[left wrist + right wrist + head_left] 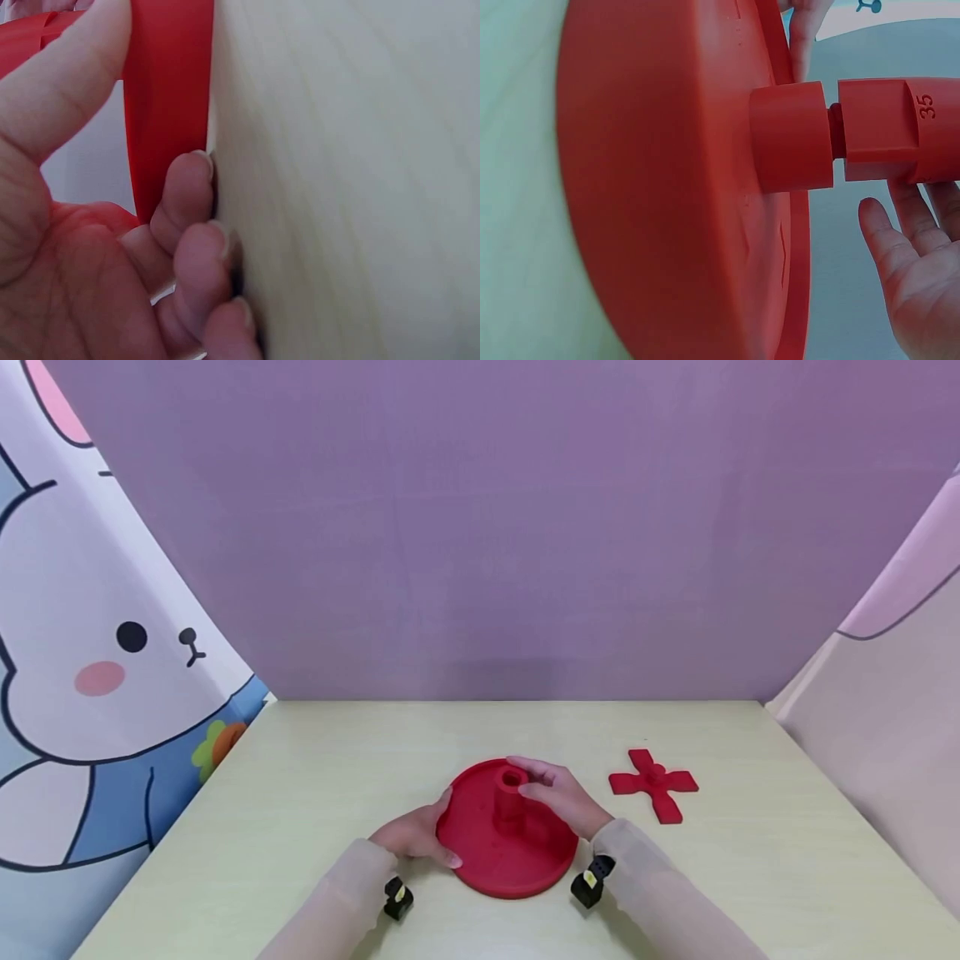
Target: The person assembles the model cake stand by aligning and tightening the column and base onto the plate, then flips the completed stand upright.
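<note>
A red round base (506, 864) with a raised rim lies on the table. My left hand (416, 833) grips its left edge, thumb over the rim; in the left wrist view the fingertips (191, 187) meet the rim's side close to the tabletop. From the base's middle rises an upright red post (510, 806) with a hole in its top. My right hand (558, 793) holds the post near the top, one finger behind and the thumb in front. The right wrist view shows a wide collar (791, 139) below an upper section (889, 127) marked 35, with a narrow neck between them.
A flat red cross-shaped piece (654, 783) with a central knob lies to the right of my right hand. The pale wooden table (360, 735) meets a purple backdrop (480, 568) behind. A cloth with a cartoon animal (82, 710) hangs at the left.
</note>
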Tool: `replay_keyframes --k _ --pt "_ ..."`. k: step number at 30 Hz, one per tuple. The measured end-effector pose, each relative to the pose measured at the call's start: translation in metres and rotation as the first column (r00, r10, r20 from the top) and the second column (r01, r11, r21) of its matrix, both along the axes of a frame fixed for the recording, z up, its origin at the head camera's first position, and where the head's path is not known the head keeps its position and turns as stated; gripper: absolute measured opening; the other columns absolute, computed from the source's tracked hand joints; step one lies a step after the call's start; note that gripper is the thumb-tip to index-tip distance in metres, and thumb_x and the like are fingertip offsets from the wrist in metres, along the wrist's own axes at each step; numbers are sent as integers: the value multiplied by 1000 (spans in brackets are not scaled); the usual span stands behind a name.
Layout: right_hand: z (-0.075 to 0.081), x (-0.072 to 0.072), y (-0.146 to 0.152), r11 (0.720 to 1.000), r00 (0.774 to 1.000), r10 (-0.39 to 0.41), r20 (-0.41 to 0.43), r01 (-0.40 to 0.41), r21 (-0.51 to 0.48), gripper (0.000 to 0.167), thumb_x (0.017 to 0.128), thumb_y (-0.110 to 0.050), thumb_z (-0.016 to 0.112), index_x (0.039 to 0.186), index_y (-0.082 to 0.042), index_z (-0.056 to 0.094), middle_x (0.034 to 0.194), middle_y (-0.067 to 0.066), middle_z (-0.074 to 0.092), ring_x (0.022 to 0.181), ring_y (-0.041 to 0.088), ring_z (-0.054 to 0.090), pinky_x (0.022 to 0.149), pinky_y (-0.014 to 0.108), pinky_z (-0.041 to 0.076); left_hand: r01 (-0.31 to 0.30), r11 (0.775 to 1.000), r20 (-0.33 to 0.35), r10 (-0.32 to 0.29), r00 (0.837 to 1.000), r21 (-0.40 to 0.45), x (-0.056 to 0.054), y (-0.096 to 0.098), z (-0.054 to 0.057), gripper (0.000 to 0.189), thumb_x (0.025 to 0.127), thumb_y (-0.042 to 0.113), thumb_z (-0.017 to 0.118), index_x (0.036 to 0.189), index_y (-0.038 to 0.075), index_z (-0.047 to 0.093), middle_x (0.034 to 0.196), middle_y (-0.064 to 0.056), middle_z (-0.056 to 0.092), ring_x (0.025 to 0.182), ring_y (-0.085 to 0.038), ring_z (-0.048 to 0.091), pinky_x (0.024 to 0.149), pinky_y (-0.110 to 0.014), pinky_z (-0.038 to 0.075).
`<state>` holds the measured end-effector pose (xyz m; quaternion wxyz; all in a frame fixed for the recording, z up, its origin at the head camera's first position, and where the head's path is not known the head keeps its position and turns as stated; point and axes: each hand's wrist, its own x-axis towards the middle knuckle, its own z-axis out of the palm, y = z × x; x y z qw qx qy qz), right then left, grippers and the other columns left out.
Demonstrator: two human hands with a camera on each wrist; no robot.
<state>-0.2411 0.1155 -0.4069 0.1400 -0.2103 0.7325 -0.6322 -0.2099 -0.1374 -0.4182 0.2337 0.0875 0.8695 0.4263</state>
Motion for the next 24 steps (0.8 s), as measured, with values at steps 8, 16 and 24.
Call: replay_keyframes --k 8,16,24 --pt "-2 0 1 1000 1000 5 -12 -5 -10 51 94 -12 57 142 1 43 134 17 53 118 27 54 93 43 48 5 1000 9 -5 1000 -3 -3 0 -2 111 71 9 84 152 -1 10 149 -19 33 130 -36 34 98 -49 41" --pt "-2 0 -1 999 996 -25 -91 28 31 54 90 -19 68 137 1 49 123 14 59 107 24 58 85 37 52 8 1000 -3 -8 1000 -22 -3 0 0 109 71 9 84 152 -1 11 146 -18 36 124 -34 38 91 -47 44" --pt "-1 3 -10 988 990 -89 -113 103 117 54 87 -15 72 135 -1 52 112 11 58 100 24 55 78 33 53 4 999 7 -4 1000 -32 -1 0 0 109 72 11 84 152 0 11 147 -18 36 127 -36 36 95 -49 43"
